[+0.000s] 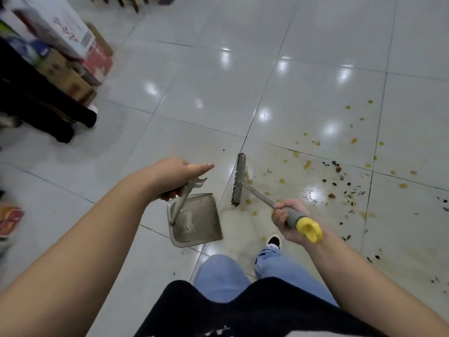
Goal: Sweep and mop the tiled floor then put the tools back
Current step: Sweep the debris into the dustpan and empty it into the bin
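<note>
My left hand grips the top of the handle of a grey dustpan, whose tray rests on the tiled floor just ahead of my knees. My right hand grips the grey shaft of a broom just below its yellow end cap. The brush head stands on the floor right of the dustpan. Yellow-brown drops and dark scraps are scattered over the tiles to the right of the broom.
Stacked cardboard boxes line the left edge. Another person's dark-trousered legs stand at the left. Chair legs show at the top. A colourful packet lies at the far left.
</note>
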### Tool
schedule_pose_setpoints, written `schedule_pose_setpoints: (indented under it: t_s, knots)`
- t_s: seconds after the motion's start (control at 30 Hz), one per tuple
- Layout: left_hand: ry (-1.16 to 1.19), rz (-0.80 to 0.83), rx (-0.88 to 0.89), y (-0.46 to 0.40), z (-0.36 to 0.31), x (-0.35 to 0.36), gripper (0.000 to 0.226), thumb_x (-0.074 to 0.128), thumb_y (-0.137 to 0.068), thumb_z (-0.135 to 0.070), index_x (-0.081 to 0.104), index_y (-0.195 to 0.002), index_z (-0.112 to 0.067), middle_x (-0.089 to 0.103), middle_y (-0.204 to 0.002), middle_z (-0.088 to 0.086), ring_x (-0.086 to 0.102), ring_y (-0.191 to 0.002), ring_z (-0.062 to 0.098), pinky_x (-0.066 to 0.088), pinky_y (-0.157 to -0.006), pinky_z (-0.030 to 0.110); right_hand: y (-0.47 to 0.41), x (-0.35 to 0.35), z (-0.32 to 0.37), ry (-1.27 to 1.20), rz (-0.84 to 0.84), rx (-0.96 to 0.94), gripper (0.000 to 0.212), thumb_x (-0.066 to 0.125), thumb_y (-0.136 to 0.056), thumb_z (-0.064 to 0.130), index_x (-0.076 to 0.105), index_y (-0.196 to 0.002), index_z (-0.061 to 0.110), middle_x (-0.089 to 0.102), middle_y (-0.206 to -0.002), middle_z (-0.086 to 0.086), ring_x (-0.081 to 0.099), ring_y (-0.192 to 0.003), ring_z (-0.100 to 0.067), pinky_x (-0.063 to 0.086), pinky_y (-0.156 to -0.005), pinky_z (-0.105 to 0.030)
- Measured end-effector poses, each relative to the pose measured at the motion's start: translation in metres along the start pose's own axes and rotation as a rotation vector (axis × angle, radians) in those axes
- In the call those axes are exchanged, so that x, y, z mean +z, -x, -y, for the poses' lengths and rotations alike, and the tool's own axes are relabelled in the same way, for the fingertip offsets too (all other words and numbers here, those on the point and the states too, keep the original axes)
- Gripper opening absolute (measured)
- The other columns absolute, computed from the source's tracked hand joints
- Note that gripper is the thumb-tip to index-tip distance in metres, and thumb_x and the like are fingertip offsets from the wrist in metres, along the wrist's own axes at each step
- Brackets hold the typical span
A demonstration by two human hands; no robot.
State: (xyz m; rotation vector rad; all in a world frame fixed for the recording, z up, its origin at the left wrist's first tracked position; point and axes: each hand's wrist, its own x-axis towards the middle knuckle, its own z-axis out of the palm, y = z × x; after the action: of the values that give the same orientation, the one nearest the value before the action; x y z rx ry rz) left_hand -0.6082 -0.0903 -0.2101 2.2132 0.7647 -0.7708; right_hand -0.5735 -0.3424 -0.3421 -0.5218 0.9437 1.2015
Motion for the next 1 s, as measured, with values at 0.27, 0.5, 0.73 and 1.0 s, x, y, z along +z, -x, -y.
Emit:
schedule_pose_setpoints:
  t_s: [0.27, 0.5, 0.73, 1.0]
  knots:
    - [-0.256, 0.022, 0.023, -0.046, -0.048, 0.011, 0.061, 0.039, -0.074, -0.075, 0.050, -0.062, -0.015, 0.052, -0.047, 0.000, 0.045, -0.036, 0.014, 0.038, -0.047, 0.020, -0.021, -0.022, 0.086, -0.432, 0.153, -0.166, 0.044, 0.073, -0.033, -0.024, 0.045, -0.054, 0.002, 0.041, -0.039, -0.005, 0.046, -0.026, -0.010, 0.041, -0.032, -0.012]
    - [-0.304, 0.043, 0.068, -0.075, -0.092, 0.021, 0.061, 0.040, -0.076, -0.074, 0.048, -0.055, -0.017, 0.053, -0.044, 0.000, 0.047, -0.036, 0.015, 0.038, -0.042, 0.018, -0.008, -0.073, 0.096, -0.608, -0.038, -0.172, 0.045, 0.044, -0.092, 0.015, 0.046, -0.050, 0.000, 0.041, -0.038, -0.003, 0.044, -0.025, -0.008, 0.040, -0.034, -0.009]
    - [-0.246, 0.074, 0.077, -0.083, -0.112, 0.028, 0.066, 0.043, -0.076, -0.074, 0.050, -0.058, -0.011, 0.052, -0.045, 0.003, 0.044, -0.035, 0.016, 0.038, -0.038, 0.018, 0.033, -0.079, 0.073, -0.613, -0.109, -0.300, 0.018, 0.049, -0.085, 0.002, 0.047, -0.066, 0.002, 0.042, -0.038, -0.003, 0.044, -0.025, -0.005, 0.040, -0.033, -0.010]
    - [-0.208, 0.089, 0.069, -0.084, -0.107, 0.036, 0.059, 0.048, -0.076, -0.071, 0.050, -0.053, -0.017, 0.049, -0.040, 0.000, 0.043, -0.031, 0.015, 0.040, -0.046, 0.020, 0.059, -0.056, 0.041, -0.193, -0.269, -0.130, 0.024, 0.038, -0.096, 0.011, 0.039, -0.072, 0.007, 0.041, -0.038, -0.005, 0.038, -0.021, -0.009, 0.033, -0.025, -0.010]
